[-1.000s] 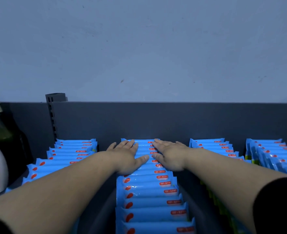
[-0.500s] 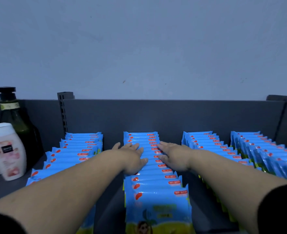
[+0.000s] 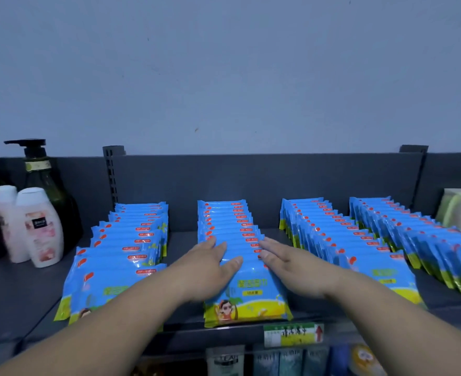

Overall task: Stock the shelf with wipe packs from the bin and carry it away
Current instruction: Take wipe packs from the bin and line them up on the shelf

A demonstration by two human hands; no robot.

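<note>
Palms flat, left hand (image 3: 210,270) and right hand (image 3: 287,264) flank the middle row of wipe packs (image 3: 228,221), fingers straight and together, evidently squaring it on the shelf (image 3: 12,302).

Packs (image 3: 247,291) under left grip (image 3: 210,272) and right grip (image 3: 289,267): thin plastic film, glossy, smooth. Rows either side of the grips show the same highlights.
Shelf (image 3: 181,240) beside left grip: matt dark grey, smooth, looks like painted metal.
Back panel (image 3: 264,180) beyond the grips: same matt finish.
Far left of the grips: dark bottles (image 3: 45,185), glossy; white bottles (image 3: 41,226), smooth plastic, soft sheen.
Wall (image 3: 223,77): matt, faintly specked.
Label (image 3: 293,334) below the grips: looks like printed paper.
</note>
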